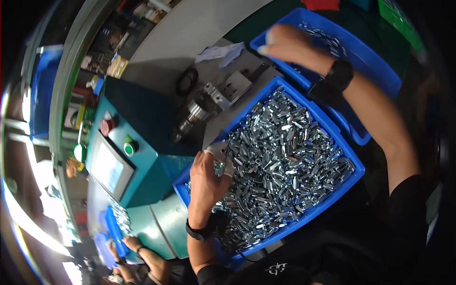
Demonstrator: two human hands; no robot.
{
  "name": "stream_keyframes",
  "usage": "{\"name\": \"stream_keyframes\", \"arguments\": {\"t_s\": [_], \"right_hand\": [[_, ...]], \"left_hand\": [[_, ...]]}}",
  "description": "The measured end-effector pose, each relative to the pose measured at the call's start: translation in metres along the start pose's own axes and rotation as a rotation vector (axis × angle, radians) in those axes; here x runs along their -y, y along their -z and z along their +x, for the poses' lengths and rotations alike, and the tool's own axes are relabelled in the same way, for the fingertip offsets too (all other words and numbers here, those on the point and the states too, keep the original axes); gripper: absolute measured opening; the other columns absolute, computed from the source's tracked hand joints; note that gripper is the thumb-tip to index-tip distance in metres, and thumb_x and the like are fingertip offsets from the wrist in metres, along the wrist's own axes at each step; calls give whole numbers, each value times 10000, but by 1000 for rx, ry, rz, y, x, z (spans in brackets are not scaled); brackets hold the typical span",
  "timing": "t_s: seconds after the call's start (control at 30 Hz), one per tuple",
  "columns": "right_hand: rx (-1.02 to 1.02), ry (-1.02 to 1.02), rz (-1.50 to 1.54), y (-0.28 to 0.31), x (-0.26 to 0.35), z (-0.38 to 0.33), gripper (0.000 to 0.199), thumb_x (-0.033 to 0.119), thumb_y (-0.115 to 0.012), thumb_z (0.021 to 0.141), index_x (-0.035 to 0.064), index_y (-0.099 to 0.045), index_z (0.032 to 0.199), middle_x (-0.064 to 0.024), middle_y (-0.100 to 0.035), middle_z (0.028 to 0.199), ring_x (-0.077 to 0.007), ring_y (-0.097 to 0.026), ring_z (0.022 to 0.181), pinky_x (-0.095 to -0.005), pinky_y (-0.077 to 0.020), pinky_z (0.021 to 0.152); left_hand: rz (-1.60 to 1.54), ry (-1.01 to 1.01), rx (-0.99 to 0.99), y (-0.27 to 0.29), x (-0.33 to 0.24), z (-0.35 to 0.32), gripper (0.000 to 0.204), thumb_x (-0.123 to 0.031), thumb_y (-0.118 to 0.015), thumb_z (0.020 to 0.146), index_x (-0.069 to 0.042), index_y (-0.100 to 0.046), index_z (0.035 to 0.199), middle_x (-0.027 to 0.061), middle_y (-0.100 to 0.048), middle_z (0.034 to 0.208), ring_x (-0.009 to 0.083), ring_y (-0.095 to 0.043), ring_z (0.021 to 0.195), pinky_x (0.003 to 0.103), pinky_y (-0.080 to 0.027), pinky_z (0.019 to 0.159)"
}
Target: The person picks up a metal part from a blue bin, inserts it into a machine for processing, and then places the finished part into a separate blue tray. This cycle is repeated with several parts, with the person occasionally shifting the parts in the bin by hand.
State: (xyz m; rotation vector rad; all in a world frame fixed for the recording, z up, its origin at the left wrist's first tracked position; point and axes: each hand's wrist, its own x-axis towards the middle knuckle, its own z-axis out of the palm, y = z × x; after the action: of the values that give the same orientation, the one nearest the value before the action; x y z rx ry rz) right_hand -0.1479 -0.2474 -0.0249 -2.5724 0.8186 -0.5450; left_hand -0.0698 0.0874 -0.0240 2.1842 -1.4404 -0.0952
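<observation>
My left hand (pixel 207 178) is over the left side of a blue bin (pixel 352 176) heaped with small shiny metal pieces (pixel 280 156). White coverings sit on its thumb and forefinger, whose tips look apart; I see nothing clearly held between them. The pieces look like short, narrow metal sleeves or fittings. My right hand (pixel 290 43), smeared by motion, is above the far left edge of a second blue bin (pixel 380 78). Its fingers point left, and whether they hold anything is too blurred to make out. In that bin lies a thinner scatter of metal pieces (pixel 327 40).
Left of the full bin stands a teal machine housing (pixel 142 166) with a screen (pixel 108 166), a red button (pixel 107 126) and a green button (pixel 128 148). Beyond are a metal fixture (pixel 202 108), a black cable loop (pixel 187 81) and a cloth (pixel 221 53). Another person's hands (pixel 132 243) are at lower left.
</observation>
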Motion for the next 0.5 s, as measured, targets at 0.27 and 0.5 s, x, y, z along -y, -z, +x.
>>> {"name": "stream_keyframes", "arguments": {"t_s": [0.27, 0.5], "right_hand": [[116, 166, 393, -31, 51, -31, 247, 277, -676, 749, 31, -671, 764, -152, -670, 736, -313, -657, 724, -413, -502, 662], [39, 313, 389, -31, 54, -45, 196, 229, -669, 751, 34, -669, 765, -168, -657, 718, -352, -647, 722, -435, -496, 664]], "left_hand": [[-75, -84, -82, 22, -3, 32, 214, -38, -666, 776, -42, -649, 988, 118, -622, 831, 270, -599, 779, 351, -473, 650], [164, 29, -222, 24, 4, 114, 115, -26, -657, 723, 6, -604, 820, 152, -593, 794, 322, -575, 800, 388, -473, 671]]}}
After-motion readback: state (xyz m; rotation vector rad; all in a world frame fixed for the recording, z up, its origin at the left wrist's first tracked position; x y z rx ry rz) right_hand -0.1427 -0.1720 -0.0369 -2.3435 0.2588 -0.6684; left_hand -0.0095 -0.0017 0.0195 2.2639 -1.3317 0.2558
